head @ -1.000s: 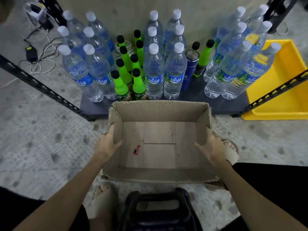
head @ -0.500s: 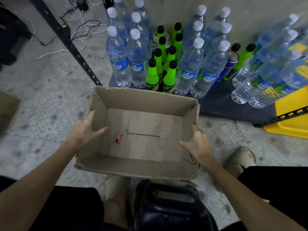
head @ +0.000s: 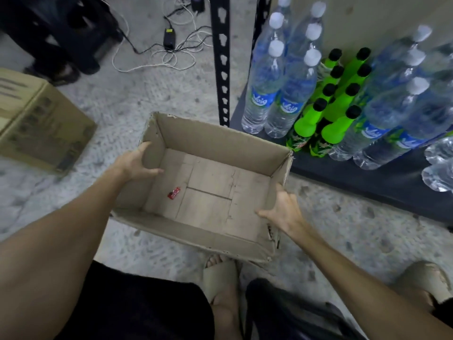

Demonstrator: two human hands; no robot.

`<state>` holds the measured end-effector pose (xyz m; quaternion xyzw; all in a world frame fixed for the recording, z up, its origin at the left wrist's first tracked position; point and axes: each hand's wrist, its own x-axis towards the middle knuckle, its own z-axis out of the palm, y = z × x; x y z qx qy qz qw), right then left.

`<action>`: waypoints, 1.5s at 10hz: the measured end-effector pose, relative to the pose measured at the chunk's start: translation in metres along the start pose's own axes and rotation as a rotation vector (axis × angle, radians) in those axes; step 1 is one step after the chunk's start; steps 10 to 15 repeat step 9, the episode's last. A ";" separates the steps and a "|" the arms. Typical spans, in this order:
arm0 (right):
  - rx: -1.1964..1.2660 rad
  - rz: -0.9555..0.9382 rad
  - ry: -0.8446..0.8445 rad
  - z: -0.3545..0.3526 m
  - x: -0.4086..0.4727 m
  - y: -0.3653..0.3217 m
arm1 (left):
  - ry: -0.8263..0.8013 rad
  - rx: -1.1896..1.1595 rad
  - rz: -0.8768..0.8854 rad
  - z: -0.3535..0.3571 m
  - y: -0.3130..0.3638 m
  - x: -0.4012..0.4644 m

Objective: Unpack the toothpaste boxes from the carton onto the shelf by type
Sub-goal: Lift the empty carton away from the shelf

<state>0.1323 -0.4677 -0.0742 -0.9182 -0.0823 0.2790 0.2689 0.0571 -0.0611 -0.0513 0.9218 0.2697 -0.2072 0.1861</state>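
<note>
**Open carton held over the floor**

I see the carton [head: 208, 187] gripped at both side walls: left hand [head: 133, 163] and right hand [head: 284, 212] curl over the rims. Inside, only a red scrap [head: 173, 192]. Speckled concrete floor [head: 137, 99], shelf [head: 367, 173] of water bottles [head: 263, 94] right, another cardboard box [head: 36, 123] left.

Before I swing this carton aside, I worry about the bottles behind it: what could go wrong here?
1. The carton's far right corner sits close to the green bottles on the shelf; a swing that way could topple them.
2. The wall under the right hand is torn, so it may rip or buckle.
3. A small red scrap lies loose inside and could slide out if the carton tips.
</note>
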 end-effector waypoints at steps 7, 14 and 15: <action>-0.056 -0.032 0.057 0.076 0.042 -0.058 | 0.302 0.019 -0.144 0.009 -0.036 0.049; -0.176 -0.057 0.150 0.067 0.032 -0.065 | 0.311 0.204 -0.209 -0.001 -0.006 0.018; -0.176 -0.057 0.150 0.067 0.032 -0.065 | 0.311 0.204 -0.209 -0.001 -0.006 0.018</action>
